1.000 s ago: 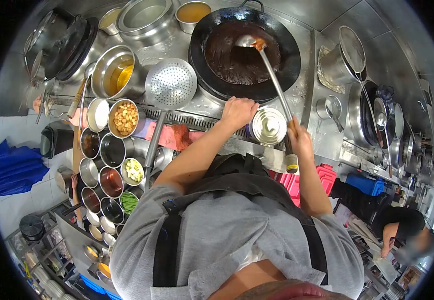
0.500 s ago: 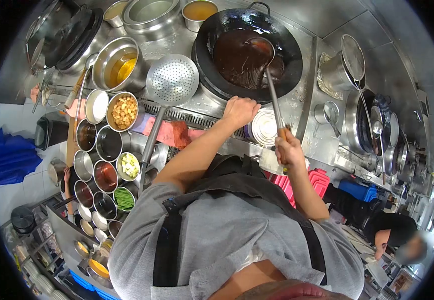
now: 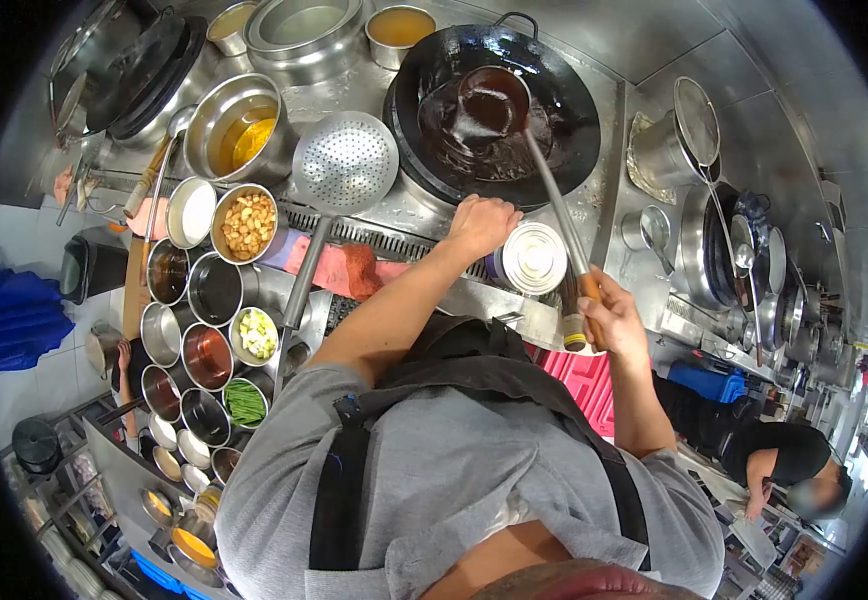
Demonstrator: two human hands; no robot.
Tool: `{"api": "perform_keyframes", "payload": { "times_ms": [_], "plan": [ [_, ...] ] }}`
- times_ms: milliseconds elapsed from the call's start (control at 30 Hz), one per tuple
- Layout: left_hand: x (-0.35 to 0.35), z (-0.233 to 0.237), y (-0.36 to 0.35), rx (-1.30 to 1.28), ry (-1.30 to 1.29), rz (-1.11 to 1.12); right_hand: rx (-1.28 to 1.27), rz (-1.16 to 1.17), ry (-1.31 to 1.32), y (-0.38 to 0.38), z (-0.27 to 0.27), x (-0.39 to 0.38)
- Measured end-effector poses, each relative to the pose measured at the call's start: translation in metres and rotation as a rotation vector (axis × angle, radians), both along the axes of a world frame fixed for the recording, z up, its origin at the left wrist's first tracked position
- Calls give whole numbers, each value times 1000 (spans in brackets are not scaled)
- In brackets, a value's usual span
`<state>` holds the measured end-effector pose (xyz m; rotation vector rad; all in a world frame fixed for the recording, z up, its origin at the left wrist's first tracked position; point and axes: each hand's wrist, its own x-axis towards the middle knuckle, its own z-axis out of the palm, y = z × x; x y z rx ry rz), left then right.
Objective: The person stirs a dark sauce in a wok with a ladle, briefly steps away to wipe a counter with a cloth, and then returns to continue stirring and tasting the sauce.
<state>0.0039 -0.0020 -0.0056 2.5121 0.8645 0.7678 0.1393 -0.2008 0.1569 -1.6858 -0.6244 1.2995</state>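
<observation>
Dark glossy sauce (image 3: pixel 504 158) lies in the black wok (image 3: pixel 574 130) at the top middle. My right hand (image 3: pixel 611 315) is wrapped round the wooden handle of a long ladle (image 3: pixel 557 200), whose bowl is over the sauce, coated dark. My left hand (image 3: pixel 484 225) is closed at the wok's near rim; what its curled fingers hold, if anything, is hidden. Just right of that hand stands an opened can (image 3: pixel 534 258). A perforated strainer (image 3: pixel 345 163) rests left of the wok, its handle pointing towards me.
Metal pots (image 3: pixel 207 358) of sauces, greens and chopped food crowd the left. A pot with yellow oil (image 3: pixel 246 140) stands behind them. Sieves and ladles (image 3: pixel 697 120) rest on pots at the right. Another person (image 3: pixel 789 455) in black is at the lower right.
The ladle bowl has moved left and up from the sauce's right side. My right hand has shifted right and towards me. My left hand has stayed in place.
</observation>
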Motion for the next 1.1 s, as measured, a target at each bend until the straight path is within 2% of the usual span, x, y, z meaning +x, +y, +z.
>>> {"api": "perform_keyframes", "payload": {
  "times_ms": [200, 567, 633, 667, 700, 733, 767, 833, 867, 900, 1000, 1033, 1100],
  "plan": [
    [0, 2, 0, -16, 17, -7, -2, 59, -361, -16, 33, 22],
    [1, 2, -1, -40, 56, 0, 23, 58, -672, -44, 61, 13],
    [-1, 9, -1, -97, 118, -18, 68, -45, -585, -51, 41, 7],
    [-2, 10, -2, -97, 119, -22, 138, -63, -671, -57, 8, 11],
    [-2, 11, -4, -129, -12, 20, 217, -71, -741, -61, -36, 18],
    [-2, 13, -6, -162, -143, 63, 156, -13, -767, -59, -59, 20],
    [-2, 16, -10, -164, -138, 60, 92, 46, -787, -55, -72, 19],
    [-5, 23, -21, -161, -436, -20, -36, -12, -418, -30, -57, 2],
    [-5, 22, -29, -245, -445, -62, -1, -111, -371, -22, -61, -12],
    [-2, 21, -36, -247, -433, -71, -8, -116, -366, -20, -66, -16],
    [2, 20, -54, -1243, -477, -181, 21, -130, -405, -27, -59, -21],
    [1, 19, -54, -1246, -473, -177, 50, -129, -424, -29, -54, -18],
    [5, 17, -49, -1640, -608, -170, 88, -119, -517, -35, -52, -13]
  ]
}}
